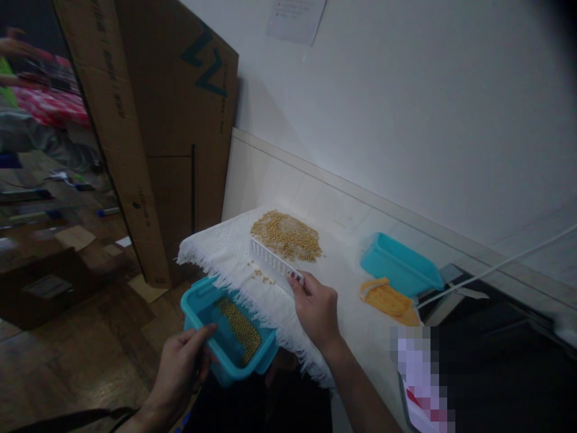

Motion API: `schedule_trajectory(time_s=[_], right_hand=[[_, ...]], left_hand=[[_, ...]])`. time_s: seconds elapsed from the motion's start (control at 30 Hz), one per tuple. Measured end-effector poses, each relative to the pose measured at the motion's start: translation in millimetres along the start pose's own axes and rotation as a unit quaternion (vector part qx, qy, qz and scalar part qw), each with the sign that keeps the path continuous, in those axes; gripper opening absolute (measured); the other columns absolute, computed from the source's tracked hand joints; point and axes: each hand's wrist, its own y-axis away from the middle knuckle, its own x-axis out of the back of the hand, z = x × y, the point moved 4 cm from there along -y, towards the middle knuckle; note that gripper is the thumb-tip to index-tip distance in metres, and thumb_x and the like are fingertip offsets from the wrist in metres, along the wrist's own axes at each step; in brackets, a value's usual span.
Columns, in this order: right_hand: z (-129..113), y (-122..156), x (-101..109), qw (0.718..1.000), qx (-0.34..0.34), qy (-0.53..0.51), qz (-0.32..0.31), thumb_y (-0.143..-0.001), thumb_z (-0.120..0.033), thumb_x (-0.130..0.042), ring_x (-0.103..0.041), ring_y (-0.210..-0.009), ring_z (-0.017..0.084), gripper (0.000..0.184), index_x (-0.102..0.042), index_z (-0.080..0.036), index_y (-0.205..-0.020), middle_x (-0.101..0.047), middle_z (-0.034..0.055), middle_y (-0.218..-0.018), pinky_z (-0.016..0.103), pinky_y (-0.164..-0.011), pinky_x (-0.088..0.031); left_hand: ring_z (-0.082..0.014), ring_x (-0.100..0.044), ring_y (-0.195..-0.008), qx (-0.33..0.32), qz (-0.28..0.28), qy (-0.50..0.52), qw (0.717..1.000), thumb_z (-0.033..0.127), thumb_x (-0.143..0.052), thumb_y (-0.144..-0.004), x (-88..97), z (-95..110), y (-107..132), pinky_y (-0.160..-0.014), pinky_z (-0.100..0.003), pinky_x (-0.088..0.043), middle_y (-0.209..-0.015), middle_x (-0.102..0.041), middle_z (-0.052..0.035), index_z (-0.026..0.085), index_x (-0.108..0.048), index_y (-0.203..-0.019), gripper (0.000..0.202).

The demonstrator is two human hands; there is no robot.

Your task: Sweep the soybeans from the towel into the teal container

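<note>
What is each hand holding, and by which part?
The left hand holds the turquoise container by its left rim; the right hand holds the white slotted piece by its right end.

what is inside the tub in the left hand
Beans lie in a strip inside the tub, with bare bottom beside them. The white cloth fringe overhangs the far rim, so whatever is beneath it can't be seen.

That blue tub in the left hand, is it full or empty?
Partly filled: yellow beans lie along one side of the tub, while bare blue bottom shows beside them.
</note>
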Motion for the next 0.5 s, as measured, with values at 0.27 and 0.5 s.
schedule_trajectory(time_s=[0.27,0.5], right_hand=[[-6.5,7.1,6.5,1.000,0.000,-0.031,0.000,-0.089,-0.027,-0.051,-0.066,-0.059,0.012,0.022,-0.069,-0.016,-0.091,-0.071,0.0027,-0.070,0.017,-0.058,-0.048],[1.2,15.2,18.5,0.999,-0.018,-0.026,0.032,-0.088,-0.029,-0.054,-0.069,-0.064,0.015,0.021,-0.070,-0.016,-0.094,-0.073,0.0038,-0.076,0.019,-0.062,-0.051]], left_hand=[[-0.0069,-0.031,-0.022,-0.008,0.001,-0.002,1.000,0.050,-0.059,-0.074,-0.3,1.2,-0.6,-0.028,-0.019,-0.020,-0.023,-0.041,0.0040,0.018,-0.052,-0.038,0.048],[-0.0062,-0.030,-0.022,-0.005,-0.007,0.005,1.000,0.050,-0.059,-0.074,-1.7,2.1,-0.7,-0.029,-0.019,-0.019,-0.023,-0.040,0.0042,0.018,-0.055,-0.039,0.048]])
